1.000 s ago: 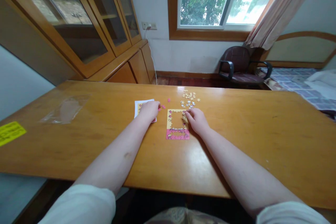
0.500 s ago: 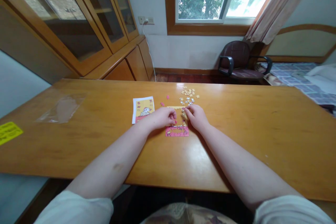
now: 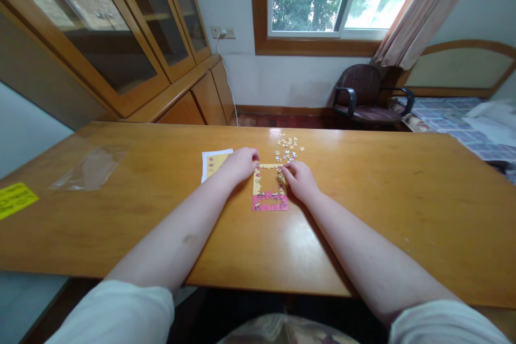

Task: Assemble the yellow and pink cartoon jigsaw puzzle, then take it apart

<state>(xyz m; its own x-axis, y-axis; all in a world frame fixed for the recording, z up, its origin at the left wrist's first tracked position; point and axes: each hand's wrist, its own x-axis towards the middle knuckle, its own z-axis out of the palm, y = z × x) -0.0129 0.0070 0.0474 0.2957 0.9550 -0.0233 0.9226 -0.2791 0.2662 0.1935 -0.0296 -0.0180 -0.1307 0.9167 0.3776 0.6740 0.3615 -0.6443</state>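
A partly assembled puzzle point(image 3: 270, 206) lies on the wooden table, its border yellow above and pink below, with gaps inside. My left hand point(image 3: 244, 163) is beyond its upper left corner, over the printed picture sheet point(image 3: 206, 164); its fingers are curled together near a pink piece, and what they hold, if anything, is too small to tell. At the puzzle's upper right edge my right hand point(image 3: 299, 177) has thumb and forefinger pinched, the contents of the pinch unclear. Loose yellow and white pieces point(image 3: 289, 143) are scattered behind the puzzle.
A clear plastic bag point(image 3: 91, 168) and a yellow label point(image 3: 16, 200) lie on the left of the table point(image 3: 403, 199). Beyond the table are a glass-door cabinet point(image 3: 133, 27), an office chair point(image 3: 363, 88) and a bed point(image 3: 443, 113).
My left hand has moved from over the puzzle's middle up and left, across the picture sheet. A pink piece now shows at the puzzle's inner lower edge. My right hand stays nearly in place.
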